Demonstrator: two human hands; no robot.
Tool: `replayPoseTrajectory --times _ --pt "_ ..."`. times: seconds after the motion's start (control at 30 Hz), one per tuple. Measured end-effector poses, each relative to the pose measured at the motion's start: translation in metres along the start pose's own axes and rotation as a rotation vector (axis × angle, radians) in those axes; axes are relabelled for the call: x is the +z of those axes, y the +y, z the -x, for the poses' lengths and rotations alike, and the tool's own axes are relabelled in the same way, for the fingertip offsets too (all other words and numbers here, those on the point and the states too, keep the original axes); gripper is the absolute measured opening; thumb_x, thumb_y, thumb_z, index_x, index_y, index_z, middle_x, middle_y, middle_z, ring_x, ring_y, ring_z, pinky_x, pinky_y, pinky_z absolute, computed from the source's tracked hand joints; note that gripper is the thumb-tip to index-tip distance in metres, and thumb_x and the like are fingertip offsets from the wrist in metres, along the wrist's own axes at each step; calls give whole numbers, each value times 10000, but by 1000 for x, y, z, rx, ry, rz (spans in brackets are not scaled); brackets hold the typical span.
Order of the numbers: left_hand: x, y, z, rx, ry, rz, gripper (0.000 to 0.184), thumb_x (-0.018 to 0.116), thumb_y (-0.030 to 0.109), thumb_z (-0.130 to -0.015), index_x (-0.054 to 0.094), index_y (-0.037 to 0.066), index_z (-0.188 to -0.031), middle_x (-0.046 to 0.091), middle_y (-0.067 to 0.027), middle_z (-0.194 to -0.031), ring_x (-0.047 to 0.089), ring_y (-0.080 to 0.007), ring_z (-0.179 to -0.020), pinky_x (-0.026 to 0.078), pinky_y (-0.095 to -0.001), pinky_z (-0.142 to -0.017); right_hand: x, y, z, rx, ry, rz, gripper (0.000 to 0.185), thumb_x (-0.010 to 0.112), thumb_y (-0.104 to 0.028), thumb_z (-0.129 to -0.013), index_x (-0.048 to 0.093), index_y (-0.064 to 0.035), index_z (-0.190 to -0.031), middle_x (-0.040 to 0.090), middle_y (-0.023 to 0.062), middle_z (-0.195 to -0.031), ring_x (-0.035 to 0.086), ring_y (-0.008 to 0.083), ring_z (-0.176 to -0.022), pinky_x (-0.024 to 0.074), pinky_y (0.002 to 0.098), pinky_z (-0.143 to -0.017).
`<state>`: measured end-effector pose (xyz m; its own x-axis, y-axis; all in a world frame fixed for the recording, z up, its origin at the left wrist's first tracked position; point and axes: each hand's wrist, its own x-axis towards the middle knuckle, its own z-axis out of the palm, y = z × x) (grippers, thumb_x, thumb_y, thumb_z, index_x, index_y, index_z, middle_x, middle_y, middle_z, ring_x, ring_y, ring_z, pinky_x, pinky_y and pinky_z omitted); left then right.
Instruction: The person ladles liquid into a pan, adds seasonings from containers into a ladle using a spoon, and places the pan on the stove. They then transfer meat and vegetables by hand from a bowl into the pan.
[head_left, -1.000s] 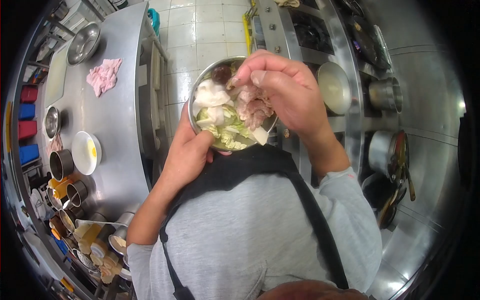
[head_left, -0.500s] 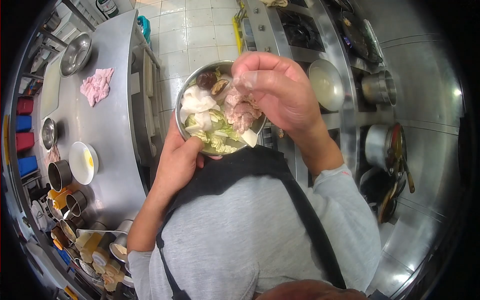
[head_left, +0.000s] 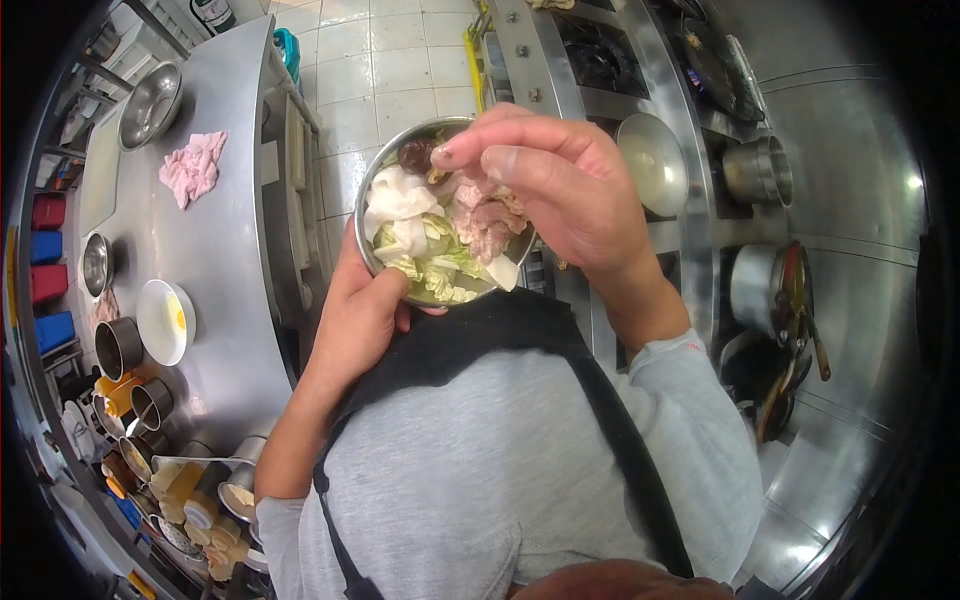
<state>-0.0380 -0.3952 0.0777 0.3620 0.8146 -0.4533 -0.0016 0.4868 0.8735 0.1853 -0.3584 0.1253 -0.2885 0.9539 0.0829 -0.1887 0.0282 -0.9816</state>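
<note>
A round metal bowl [head_left: 364, 228] is held in front of my body by my left hand [head_left: 372, 300], its thumb over the near rim and fingers beneath. Inside lie pieces of leafy cabbage [head_left: 440, 272], pale white slices [head_left: 400, 198], a heap of pinkish raw meat [head_left: 485, 222] and a dark brown mushroom [head_left: 416, 154]. My right hand [head_left: 560, 180] hovers over the bowl's right side. Its index finger and thumb are apart, with nothing visible between them. The index fingertip is nearest the mushroom and covers part of it.
A steel counter [head_left: 225, 260] on the left carries a pink cloth [head_left: 193, 168], a white bowl with something yellow [head_left: 165, 325], and several pots and bottles. On the right, a stove [head_left: 600, 55] bears a pale round pan [head_left: 652, 165] and metal pots [head_left: 757, 172]. Tiled floor [head_left: 345, 80] shows ahead.
My right index finger has stretched out to the left, away from the thumb and over the mushroom. My left hand and the bowl have hardly moved.
</note>
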Motion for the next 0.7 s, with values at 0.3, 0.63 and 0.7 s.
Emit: replayPoseTrajectory --times 0.3,0.63,0.7 --pt "-2 -4 1 7 -26 29 701 420 4 -917 199 52 -1580 676 -160 -1174 710 -154 -719 465 -228 -495 -3 6 3 47 14 -204 202 649 -125 -982 736 46 -1044 745 98 -998 685 114 -916 549 252 -843" --pt "-2 -6 0 5 -22 30 694 402 -13 -904 215 39 -1570 677 -167 -1165 714 -167 -713 468 -234 -495 -5 8 2 31 29 -124 211 608 -112 -982 753 40 -969 740 86 -974 663 107 -883 525 256 -831" --pt "-2 -5 0 -7 -18 24 676 402 -10 -903 231 33 -1556 673 -163 -1147 709 -169 -706 469 -236 -496 -4 7 2 25 37 -107 227 598 -115 -989 763 38 -966 743 87 -976 664 112 -892 521 258 -844"
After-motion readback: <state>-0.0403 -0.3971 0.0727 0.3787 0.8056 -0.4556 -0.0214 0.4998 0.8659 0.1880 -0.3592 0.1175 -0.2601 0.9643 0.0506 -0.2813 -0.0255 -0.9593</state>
